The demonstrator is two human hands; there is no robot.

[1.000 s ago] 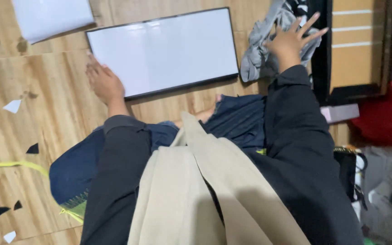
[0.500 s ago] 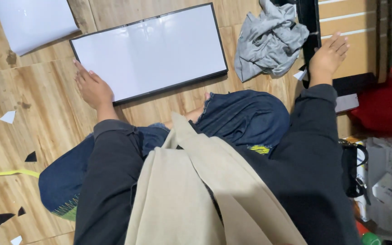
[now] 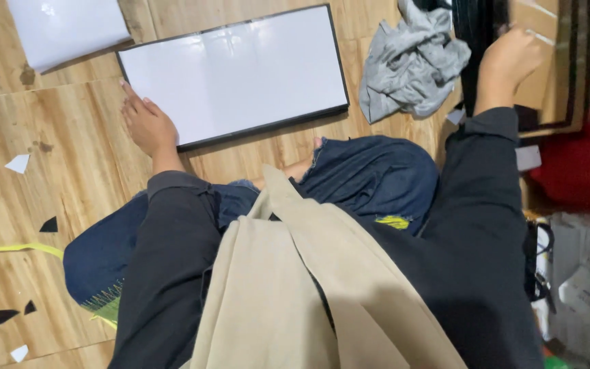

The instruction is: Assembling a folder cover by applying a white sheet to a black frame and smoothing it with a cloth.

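Nearest the camera, at centre frame, the left hand [image 3: 146, 126] lies flat, fingers extended, on the wooden floor [image 3: 69, 178], fingertips touching the lower left corner of the white panel [image 3: 237, 72]; the panel lies flat at upper centre, framed by a thin black edge. Judged rigid, light, smooth-faced and liable to slip or scratch; grip by the black edge at both short sides, not the face. Just beside it, upper right, a soft grey cloth [image 3: 411, 61]; farther right, the right hand [image 3: 510, 58] closes on a dark upright object [image 3: 476, 34]; its grip cannot be told.
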